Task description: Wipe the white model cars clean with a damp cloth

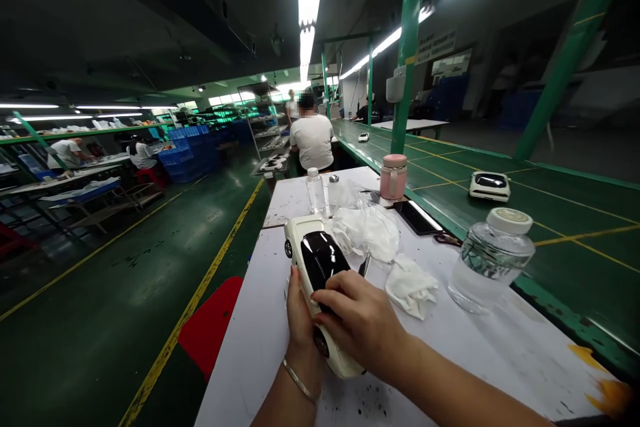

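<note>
A cream-white toy car point(306, 227) with a glossy black roof and windows lies tilted above the white table, its nose pointing away from me. My left hand point(301, 320) is closed round the car's left side, with the thumb along its edge. Across the rear of the black roof rests my right hand point(357, 317), its fingers curled and pressed together. Whatever is under those fingertips is hidden. Beyond the car lie a crumpled white cloth point(411, 285) and a heap of thin white wrapping point(370, 230).
A large clear jar point(493, 260), a phone point(417, 217), a pink cup point(393, 177) and a clear bottle point(315, 191) stand or lie on the table point(250, 347). Another toy car point(490, 186) sits on the green conveyor belt point(550, 207). A red stool point(213, 323) is at left; a person point(313, 140) sits ahead.
</note>
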`<action>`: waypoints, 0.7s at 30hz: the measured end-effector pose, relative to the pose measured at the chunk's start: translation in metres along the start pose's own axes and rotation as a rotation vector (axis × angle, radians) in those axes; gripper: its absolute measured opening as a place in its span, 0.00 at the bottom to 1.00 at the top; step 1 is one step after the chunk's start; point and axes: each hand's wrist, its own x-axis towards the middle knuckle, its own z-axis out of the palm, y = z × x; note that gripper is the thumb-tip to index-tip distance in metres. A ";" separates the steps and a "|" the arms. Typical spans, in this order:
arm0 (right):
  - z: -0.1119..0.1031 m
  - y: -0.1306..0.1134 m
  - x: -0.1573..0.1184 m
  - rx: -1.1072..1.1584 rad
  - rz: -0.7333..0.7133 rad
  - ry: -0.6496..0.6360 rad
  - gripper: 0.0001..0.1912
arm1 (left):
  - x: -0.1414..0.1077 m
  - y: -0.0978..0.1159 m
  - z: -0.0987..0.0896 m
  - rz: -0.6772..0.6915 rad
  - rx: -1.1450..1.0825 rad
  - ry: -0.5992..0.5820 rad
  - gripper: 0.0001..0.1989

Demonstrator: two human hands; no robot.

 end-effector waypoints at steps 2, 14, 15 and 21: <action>0.005 0.002 0.002 0.011 0.033 0.001 0.04 | 0.000 0.001 0.001 -0.001 -0.012 0.034 0.20; 0.012 0.006 -0.004 0.141 0.099 -0.003 0.05 | 0.000 0.006 0.005 0.012 -0.061 0.110 0.16; 0.013 0.007 -0.004 0.148 0.065 0.013 0.05 | 0.001 0.007 0.004 0.001 -0.071 0.115 0.16; 0.007 0.004 -0.001 0.124 -0.156 0.022 0.05 | 0.009 0.007 -0.005 0.079 -0.034 0.015 0.09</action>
